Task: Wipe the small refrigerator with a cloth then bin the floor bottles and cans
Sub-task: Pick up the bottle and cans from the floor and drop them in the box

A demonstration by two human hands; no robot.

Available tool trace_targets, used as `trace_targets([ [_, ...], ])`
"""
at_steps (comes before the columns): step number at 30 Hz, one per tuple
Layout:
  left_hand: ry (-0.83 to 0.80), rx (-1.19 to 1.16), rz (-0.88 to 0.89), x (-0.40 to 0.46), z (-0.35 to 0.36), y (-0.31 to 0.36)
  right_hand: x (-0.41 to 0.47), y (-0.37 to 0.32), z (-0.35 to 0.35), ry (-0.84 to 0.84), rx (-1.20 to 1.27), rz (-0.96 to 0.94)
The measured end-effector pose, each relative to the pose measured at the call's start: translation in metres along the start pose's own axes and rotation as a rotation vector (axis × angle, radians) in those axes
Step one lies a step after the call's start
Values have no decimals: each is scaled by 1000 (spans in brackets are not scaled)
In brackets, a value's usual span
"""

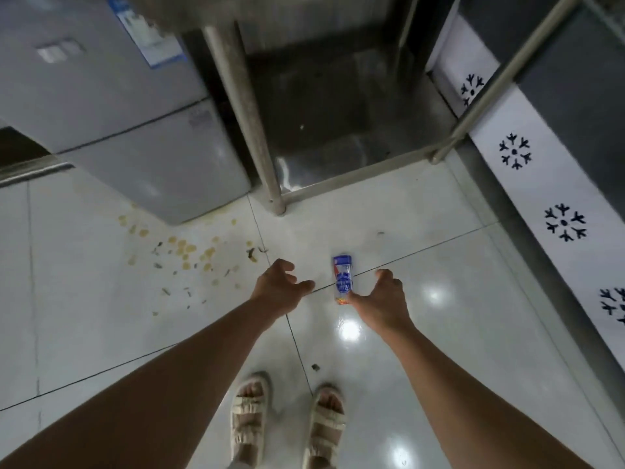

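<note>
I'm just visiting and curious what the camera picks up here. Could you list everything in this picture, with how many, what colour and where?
can: one, blue and white, lying on the floor between the two hands.
refrigerator: one, silver-grey, upper left, standing on the floor.
sticker: one, blue and white, on the refrigerator's upper door.
metal leg: one, grey, centre, foot on the floor beside the refrigerator.
white panel: one, with black snowflake marks, along the right.
stains and scraps: many, yellow and dark, on the floor in front of the refrigerator.
floor: glossy white tiles with dark joints.
sandals: two, beige, bottom centre, on the person's feet.
left hand: open, left of the can, holding nothing.
right hand: open, thumb at the can's near end.
</note>
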State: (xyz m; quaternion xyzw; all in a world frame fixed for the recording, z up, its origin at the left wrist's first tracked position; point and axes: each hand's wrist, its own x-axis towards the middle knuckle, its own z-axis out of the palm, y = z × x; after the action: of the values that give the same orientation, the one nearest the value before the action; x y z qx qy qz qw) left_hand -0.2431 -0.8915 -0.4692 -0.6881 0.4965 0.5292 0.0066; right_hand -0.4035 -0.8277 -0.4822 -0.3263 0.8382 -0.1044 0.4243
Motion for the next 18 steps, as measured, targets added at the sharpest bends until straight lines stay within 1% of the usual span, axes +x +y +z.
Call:
trace_targets([
  [6, -59, 99, 16, 120, 59, -60, 104, 60, 91, 44, -11, 35],
  [10, -55, 160, 53, 193, 98, -98, 162, 99, 149, 60, -32, 53],
  [14, -75, 191, 75, 246, 131, -134, 210, 130, 194, 102, -39, 55],
  [18, -90, 216, 100, 284, 152, -156, 249, 152, 225, 146, -43, 68],
])
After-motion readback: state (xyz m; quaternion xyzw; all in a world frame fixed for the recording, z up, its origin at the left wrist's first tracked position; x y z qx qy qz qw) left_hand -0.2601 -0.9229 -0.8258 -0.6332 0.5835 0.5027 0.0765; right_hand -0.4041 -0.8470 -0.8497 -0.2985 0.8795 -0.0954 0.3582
